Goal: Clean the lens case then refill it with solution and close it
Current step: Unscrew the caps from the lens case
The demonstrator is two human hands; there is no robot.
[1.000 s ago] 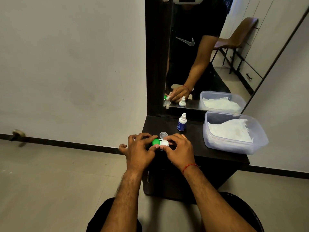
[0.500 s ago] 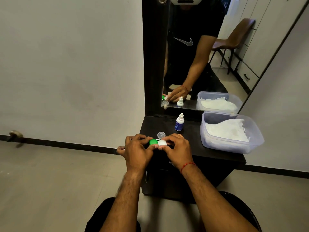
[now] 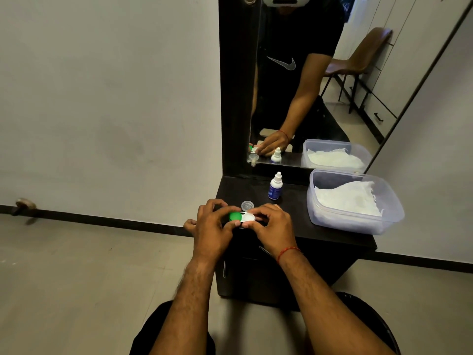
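Both hands meet over the near left part of a dark cabinet top (image 3: pixel 320 226), holding a small lens case (image 3: pixel 242 217) between them. The left hand (image 3: pixel 212 226) curls around the case's left end, where a green cap (image 3: pixel 234 216) sits, with its thumb and fingers pinching that side. The right hand (image 3: pixel 272 226) pinches the right end, where a white cap (image 3: pixel 248 217) shows between the fingertips; a red thread (image 3: pixel 288 252) circles that wrist. The case lies level, just above or on the cabinet top; I cannot tell whether it touches the surface. Just beyond the case, close to the fingertips, a small clear cap (image 3: pixel 247 204) rests on the top by itself. Farther back and a little to the right stands a small dropper bottle (image 3: pixel 275 187), upright, white at the tip with a blue label, well apart from the hands. On the right side of the cabinet sits a clear plastic tub (image 3: pixel 358 224) with a crumpled white tissue (image 3: pixel 350 198) inside. A tall mirror (image 3: pixel 320 98) rises from the far edge of the cabinet and reflects the bottle, the tub, the person's arm and a brown chair (image 3: pixel 363 52) behind. A pale wall (image 3: pixel 102 98) lies to the left, with a tiled floor (image 3: pixel 76 278) below it.
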